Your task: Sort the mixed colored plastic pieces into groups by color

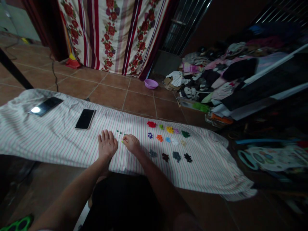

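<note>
My left hand (107, 144) lies flat on the striped cloth (72, 144) with its fingers stretched out, holding nothing. To the right of it, my right hand (131, 143) is closed in a pinch, and a small light-green piece (122, 141) shows at its fingertips. Just beyond the hands lie a few tiny dark green pieces (120, 132). Off to the right, small pieces are sorted by colour into several little piles, among them a red pile (151, 124), a yellow pile (169, 130), an orange pile (159, 138) and a black pile (188, 157).
A dark phone (85, 119) and a tablet-like device (46, 106) with a bright reflection lie on the cloth at the left. Beyond the cloth, a purple basin (151, 84) stands on the tiled floor. Heaped clothes (216, 70) fill the right background.
</note>
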A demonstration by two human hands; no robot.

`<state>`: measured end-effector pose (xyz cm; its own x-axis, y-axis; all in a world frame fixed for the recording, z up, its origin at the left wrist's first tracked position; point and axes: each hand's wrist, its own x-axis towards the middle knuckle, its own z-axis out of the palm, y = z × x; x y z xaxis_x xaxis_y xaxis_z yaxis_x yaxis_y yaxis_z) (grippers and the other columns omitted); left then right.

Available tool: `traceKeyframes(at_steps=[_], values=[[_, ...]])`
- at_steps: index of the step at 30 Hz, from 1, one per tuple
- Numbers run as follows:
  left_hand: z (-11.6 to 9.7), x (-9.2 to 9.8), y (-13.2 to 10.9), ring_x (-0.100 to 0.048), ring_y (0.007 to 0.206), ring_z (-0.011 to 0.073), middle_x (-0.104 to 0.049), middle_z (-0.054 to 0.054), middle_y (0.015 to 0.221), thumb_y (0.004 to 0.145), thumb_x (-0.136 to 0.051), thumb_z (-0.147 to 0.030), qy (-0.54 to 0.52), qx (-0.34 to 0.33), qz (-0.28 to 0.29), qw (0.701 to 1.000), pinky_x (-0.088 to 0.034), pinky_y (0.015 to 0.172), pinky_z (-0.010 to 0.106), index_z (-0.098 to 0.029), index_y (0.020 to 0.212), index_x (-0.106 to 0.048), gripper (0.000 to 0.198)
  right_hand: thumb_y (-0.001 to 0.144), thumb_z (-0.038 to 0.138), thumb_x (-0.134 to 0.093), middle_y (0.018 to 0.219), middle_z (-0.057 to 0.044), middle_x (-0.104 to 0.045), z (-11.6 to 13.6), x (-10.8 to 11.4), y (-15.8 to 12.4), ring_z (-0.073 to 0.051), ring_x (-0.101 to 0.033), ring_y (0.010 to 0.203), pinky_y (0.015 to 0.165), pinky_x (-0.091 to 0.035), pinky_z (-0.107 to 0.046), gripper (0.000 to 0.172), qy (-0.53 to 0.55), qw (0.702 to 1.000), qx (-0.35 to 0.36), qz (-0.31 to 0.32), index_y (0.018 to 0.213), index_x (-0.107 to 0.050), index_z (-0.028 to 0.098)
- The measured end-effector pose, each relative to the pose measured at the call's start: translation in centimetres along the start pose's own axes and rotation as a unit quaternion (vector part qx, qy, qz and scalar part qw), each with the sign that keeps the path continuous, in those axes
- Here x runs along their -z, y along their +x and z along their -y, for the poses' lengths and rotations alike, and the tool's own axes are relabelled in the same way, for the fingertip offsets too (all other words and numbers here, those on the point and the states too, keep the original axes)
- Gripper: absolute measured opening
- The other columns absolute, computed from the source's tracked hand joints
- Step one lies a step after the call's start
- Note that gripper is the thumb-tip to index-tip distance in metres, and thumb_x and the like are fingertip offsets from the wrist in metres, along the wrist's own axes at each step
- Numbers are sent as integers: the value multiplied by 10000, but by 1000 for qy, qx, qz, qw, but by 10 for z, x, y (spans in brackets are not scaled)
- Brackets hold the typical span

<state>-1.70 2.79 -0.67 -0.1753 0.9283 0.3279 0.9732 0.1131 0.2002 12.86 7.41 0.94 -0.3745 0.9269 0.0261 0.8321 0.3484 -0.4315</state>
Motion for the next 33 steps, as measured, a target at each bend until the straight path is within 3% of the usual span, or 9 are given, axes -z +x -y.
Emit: traceKeyframes(at_steps=[7, 14, 18, 26, 33], values=[[0, -1, 0, -332, 1390, 399, -427, 288, 1428, 890, -338, -294, 0, 1, 3, 1000, -265, 1112, 570, 15, 1337, -481, 562, 844, 171, -575, 876, -16, -669, 1, -3, 1, -150, -593, 873, 803, -415, -241, 127, -1, 1000, 17, -2, 924, -665, 213], [-1, 3, 1, -367, 1368, 397, -451, 291, 1406, 887, -342, -290, 19, -7, 4, 1000, -289, 1095, 567, 12, 1321, -493, 550, 812, 141, -554, 843, -12, -680, -11, -12, 3, -124, -607, 745, 728, -441, -212, 246, 94, 992, -39, -73, 951, -740, 223], [-2, 5, 2, -367, 1368, 395, -455, 284, 1406, 881, -353, -292, 18, -3, 9, 1000, -288, 1098, 561, 11, 1315, -499, 549, 805, 134, -538, 836, -11, -681, -18, -12, 4, -129, -611, 753, 755, -462, -220, 265, 130, 984, -50, -112, 927, -752, 230], [-2, 4, 0, -352, 1376, 386, -455, 278, 1406, 888, -325, -303, 17, -6, 5, 1000, -277, 1101, 559, 2, 1320, -491, 555, 802, 173, -554, 867, -5, -705, -34, -1, -1, -139, -640, 773, 780, -492, -239, 213, 165, 974, -71, -136, 915, -725, 234], [-1, 4, 0, -354, 1368, 385, -467, 274, 1392, 883, -290, -326, 28, -17, 6, 999, -284, 1087, 552, -3, 1311, -490, 572, 777, 232, -526, 832, -18, -726, -77, 26, -16, -162, -667, 764, 760, -518, -270, 218, 211, 955, -101, -184, 899, -707, 217]])
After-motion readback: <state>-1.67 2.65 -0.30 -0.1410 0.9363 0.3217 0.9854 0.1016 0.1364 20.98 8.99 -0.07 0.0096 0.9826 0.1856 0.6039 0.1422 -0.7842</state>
